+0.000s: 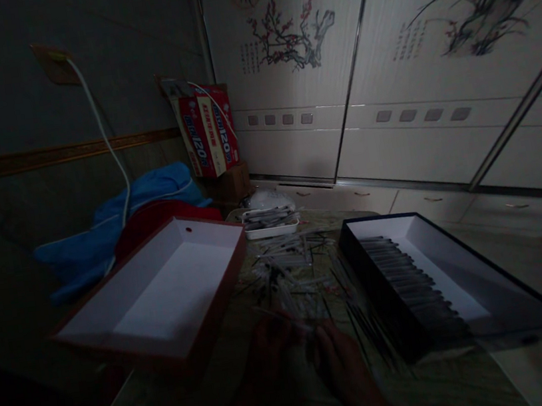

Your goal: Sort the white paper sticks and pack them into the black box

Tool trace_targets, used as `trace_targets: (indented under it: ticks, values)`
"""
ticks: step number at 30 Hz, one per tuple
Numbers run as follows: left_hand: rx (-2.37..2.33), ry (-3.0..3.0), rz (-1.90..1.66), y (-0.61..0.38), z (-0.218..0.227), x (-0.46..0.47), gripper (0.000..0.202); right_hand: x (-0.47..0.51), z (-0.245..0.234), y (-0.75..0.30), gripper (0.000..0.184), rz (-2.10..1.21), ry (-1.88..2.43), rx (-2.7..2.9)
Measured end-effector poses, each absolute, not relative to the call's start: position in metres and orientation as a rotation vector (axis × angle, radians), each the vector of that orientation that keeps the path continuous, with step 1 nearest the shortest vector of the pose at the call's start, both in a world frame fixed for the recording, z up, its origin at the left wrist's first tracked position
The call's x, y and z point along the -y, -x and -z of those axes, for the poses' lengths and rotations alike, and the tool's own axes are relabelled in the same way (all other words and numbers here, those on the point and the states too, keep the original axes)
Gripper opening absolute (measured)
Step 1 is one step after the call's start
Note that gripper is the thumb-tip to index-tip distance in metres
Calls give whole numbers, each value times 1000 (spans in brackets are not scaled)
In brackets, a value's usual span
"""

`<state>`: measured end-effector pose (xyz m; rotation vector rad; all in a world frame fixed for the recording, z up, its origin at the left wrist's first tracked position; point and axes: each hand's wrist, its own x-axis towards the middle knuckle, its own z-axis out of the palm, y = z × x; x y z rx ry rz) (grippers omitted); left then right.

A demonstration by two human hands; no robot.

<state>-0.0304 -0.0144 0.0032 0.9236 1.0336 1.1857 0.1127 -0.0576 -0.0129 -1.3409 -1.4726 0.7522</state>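
Observation:
In dim light my left hand and my right hand meet low in the middle of the head view, fingers closed. A thin, pale, see-through pen barrel shows between the fingertips; its ends are hard to make out. Just beyond the hands lies a loose heap of clear pen barrels and dark parts. Thin dark rods, apparently pen refills, lie scattered to the right of my right hand. A dark box farther right holds a row of pens along its near side.
An open red box with white insides stands at the left. Behind the heap is a white tray of pen parts. Blue cloth, a red carton and a white cable are by the wall. Sliding cabinet doors stand behind.

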Motion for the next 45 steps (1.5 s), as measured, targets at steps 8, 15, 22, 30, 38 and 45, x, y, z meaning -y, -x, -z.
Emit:
trace_targets:
  ticks: [8,15,22,30,38,45]
  values:
    - [-1063,-941,-1192,31,-8,15,27,58,12,-111,30,-754,1379,1481]
    - [-1065,-947,-1188,30,-10,17,24,60,5,-111,39,-826,1363,1466]
    - [-994,-957,-1181,31,-5,15,25,59,10,-113,38,-817,1377,1520]
    - [-1111,-1215,-1076,27,7,21,17,62,11,-119,31,-566,1287,1746]
    - [-1444,-1789,-1017,43,-6,3,20,52,21,-131,31,-469,1511,1365]
    - [-1511,-2189,-605,45,-10,-18,38,55,11,-131,29,-476,1540,1296]
